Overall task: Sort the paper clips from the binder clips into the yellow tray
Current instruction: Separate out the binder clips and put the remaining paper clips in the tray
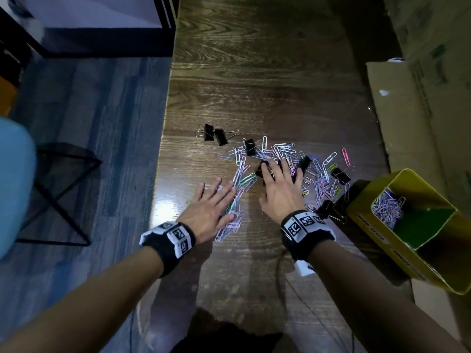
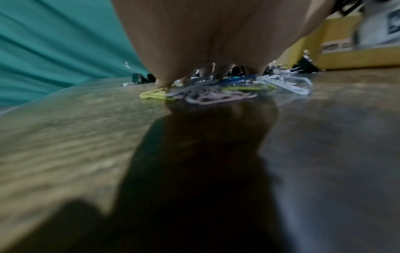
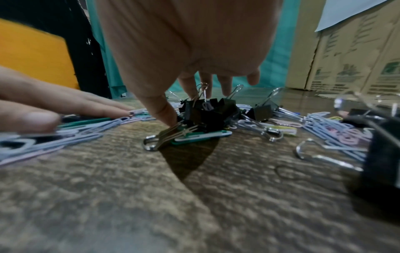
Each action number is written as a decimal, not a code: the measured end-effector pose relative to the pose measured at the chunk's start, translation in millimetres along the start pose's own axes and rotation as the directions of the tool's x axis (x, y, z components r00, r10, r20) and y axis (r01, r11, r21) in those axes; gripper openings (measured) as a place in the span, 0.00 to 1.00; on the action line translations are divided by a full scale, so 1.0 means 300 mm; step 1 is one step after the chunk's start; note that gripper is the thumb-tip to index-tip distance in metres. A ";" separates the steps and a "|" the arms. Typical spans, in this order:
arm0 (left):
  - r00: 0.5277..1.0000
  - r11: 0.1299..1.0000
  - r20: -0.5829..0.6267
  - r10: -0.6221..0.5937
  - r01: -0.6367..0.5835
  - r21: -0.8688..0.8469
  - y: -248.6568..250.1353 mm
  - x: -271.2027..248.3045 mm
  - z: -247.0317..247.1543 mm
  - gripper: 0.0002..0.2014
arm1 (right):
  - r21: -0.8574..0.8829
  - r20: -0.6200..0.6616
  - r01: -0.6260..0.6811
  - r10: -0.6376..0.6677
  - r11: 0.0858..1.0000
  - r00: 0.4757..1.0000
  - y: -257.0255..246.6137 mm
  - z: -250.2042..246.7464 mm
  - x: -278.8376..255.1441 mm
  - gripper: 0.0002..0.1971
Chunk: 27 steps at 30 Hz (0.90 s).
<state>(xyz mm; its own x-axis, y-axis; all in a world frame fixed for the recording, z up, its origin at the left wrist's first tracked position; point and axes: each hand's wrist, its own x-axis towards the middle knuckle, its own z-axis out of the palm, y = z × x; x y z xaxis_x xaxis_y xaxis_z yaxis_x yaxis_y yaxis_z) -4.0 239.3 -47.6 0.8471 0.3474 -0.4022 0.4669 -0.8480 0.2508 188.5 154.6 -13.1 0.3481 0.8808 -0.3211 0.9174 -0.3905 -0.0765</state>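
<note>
Pastel paper clips (image 1: 275, 159) and black binder clips (image 1: 212, 133) mingle at frame centre, the left hand (image 1: 212, 202) flat with fingers spread, the right hand (image 1: 279, 186) splayed over a binder-clip cluster; mid-sort, next gather paper clips toward the lower-right yellow tray (image 1: 362, 212).

Counts, head view: 2 hands; 1 yellow tray (image 1: 369, 200); approx. 8 black binder clips (image 1: 212, 133) were visible; paper clips (image 1: 283, 150) were too many and tangled to count.
</note>
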 end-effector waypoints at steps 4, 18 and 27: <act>0.997 0.996 -0.070 0.034 -0.040 -0.082 0.022 -0.012 -0.012 0.31 | 0.011 -0.001 -0.014 0.014 1.000 1.000 0.019 0.011 -0.025 0.38; 0.978 0.979 0.059 0.203 -0.201 -0.038 0.070 -0.005 0.005 0.29 | 0.104 -0.067 0.053 -0.047 0.993 0.997 0.013 0.010 -0.085 0.42; 0.934 0.887 -0.115 -0.339 0.277 -0.370 0.037 -0.126 0.073 0.33 | 0.199 0.142 0.240 -0.270 0.950 0.952 -0.126 0.088 -0.093 0.31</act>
<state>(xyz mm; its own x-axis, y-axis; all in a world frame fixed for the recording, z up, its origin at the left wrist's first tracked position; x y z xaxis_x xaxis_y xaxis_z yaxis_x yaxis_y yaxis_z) -36.4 208.0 -48.9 0.6617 0.6579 -0.3596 0.7424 -0.5080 0.4367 139.1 137.8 -26.1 0.0559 0.9061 -0.4194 0.9170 -0.2127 -0.3374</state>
